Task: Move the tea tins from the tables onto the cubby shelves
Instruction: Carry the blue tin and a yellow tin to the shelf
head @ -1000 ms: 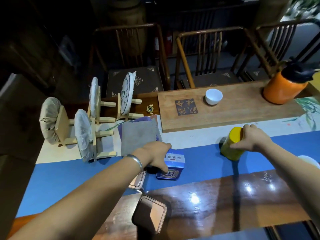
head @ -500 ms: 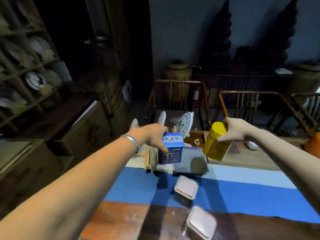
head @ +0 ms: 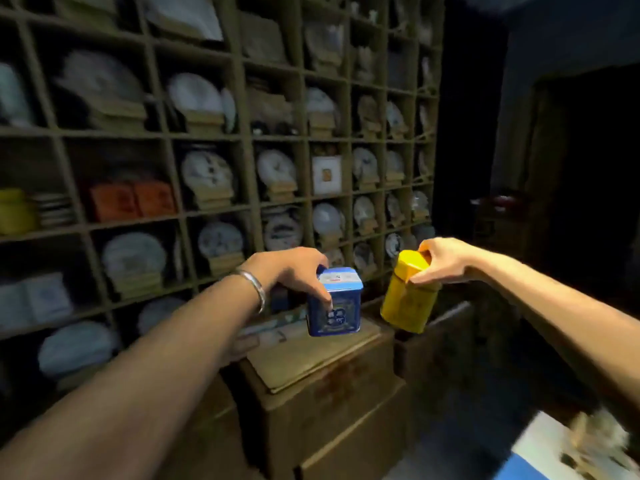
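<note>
My left hand (head: 291,271) grips a square blue tea tin (head: 335,303) by its top, held in the air. My right hand (head: 441,259) holds a round yellow tea tin (head: 408,299) by its lid, tilted slightly. Both tins hang in front of the wooden cubby shelves (head: 242,140), which fill the wall ahead and to the left. Most cubbies hold wrapped round tea cakes on small stands. One cubby at the left holds two orange boxes (head: 133,200), and a yellow tin (head: 14,211) sits at the far left edge.
A wooden chest (head: 325,386) stands on the floor below the tins, against the shelves. The table corner with its blue cloth (head: 568,455) shows at the bottom right. To the right the room is dark.
The view has swung left from the table to the cubby shelves. Both hands have lifted their tins off the table and carry them toward the shelves.
</note>
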Motion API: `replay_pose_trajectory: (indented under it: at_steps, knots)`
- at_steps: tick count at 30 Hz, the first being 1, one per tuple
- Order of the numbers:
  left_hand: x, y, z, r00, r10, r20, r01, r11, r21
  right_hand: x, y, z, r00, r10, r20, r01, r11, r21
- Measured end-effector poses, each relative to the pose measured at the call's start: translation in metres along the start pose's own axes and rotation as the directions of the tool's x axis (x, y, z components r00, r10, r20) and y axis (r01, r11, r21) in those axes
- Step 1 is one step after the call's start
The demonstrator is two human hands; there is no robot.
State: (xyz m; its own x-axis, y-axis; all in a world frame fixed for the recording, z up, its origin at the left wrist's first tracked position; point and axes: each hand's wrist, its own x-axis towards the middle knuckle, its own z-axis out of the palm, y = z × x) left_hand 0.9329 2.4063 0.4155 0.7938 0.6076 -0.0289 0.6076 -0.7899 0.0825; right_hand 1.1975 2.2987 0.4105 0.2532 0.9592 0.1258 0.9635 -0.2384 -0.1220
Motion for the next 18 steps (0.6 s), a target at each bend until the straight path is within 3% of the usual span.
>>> replay_pose_trajectory:
  at_steps: [6,9,18]
  knots:
    - [-0.118,-0.168,-0.035,0.926,-0.374,-0.053,0.360,0.917,-0.171,0.109,-0.211,-0.003,0.924,-0.382,-0.011,0.382,0.920,0.091]
    - [-0.162,-0.229,-0.039,0.861,-0.505,-0.049,0.494,0.857,-0.149,0.146,-0.300,0.003,0.848,-0.529,0.023,0.522,0.842,0.132]
    - [-0.240,-0.362,-0.075,0.629,-0.767,-0.126,0.751,0.641,-0.159,0.243,-0.490,0.016,0.630,-0.775,0.040,0.756,0.625,0.197]
